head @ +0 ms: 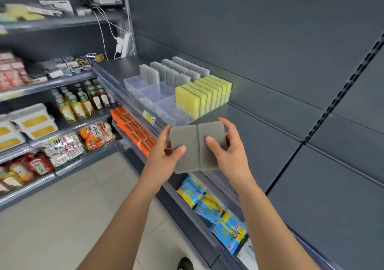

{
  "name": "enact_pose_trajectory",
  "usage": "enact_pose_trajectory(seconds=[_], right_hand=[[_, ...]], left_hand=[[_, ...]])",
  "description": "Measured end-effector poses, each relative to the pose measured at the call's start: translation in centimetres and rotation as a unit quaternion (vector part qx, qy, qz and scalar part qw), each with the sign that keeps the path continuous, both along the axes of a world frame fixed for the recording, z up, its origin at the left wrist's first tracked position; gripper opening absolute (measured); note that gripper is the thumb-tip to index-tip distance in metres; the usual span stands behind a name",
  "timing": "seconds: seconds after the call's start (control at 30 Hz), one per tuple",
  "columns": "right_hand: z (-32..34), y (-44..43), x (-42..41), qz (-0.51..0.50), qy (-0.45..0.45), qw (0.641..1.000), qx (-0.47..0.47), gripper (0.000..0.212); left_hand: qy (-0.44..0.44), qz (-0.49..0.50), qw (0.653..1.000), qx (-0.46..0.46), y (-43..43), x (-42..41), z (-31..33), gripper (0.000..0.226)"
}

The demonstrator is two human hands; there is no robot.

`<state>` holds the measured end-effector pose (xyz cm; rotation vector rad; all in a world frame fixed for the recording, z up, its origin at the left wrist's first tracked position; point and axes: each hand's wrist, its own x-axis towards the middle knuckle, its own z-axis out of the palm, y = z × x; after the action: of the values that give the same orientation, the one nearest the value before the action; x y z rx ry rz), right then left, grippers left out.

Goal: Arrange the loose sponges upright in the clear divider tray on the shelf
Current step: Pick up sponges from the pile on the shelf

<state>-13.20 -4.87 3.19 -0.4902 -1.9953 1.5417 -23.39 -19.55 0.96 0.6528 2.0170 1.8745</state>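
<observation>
Gripping two grey sponges (185, 147) edge to edge: left hand (164, 153) clamped on the left one with the thumb across its face, right hand (232, 151) clamped on the right one the same way. Holding them just short of the clear divider tray (164, 105), straight beyond the fingertips on the shelf (259, 124).

Most likely to fail at the seam: apparently kept together only by inward pressure, so could fold or part on easing either grip, dropping one past the shelf edge under the wrists. Could also snag on a divider wall going in, or nudge the yellow sponges (197, 97) standing beyond the right hand. Might flop over in a bare compartment, with no neighbour to lean on.

Broad faces turned toward the camera. Long axis running from the wrists away toward the tray; probably needs tipping onto an edge to stand like the grey row (176, 72) farther off.
</observation>
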Motion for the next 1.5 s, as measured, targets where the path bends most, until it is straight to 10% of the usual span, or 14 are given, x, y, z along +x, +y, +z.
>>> enact_pose_trajectory(seconds=[0.77,1.5], right_hand=[[3.7,5.6,-26.5,-0.043,-0.005,0.996,0.084,0.050],[1.7,4.6,-35.8,-0.253,-0.195,0.907,0.273,0.047]], left_hand=[[0.044,0.066,0.997,-0.024,4.1,-27.0,2.8,0.059],[0.161,-0.155,0.975,-0.022,8.3,-41.8,3.5,0.061]])
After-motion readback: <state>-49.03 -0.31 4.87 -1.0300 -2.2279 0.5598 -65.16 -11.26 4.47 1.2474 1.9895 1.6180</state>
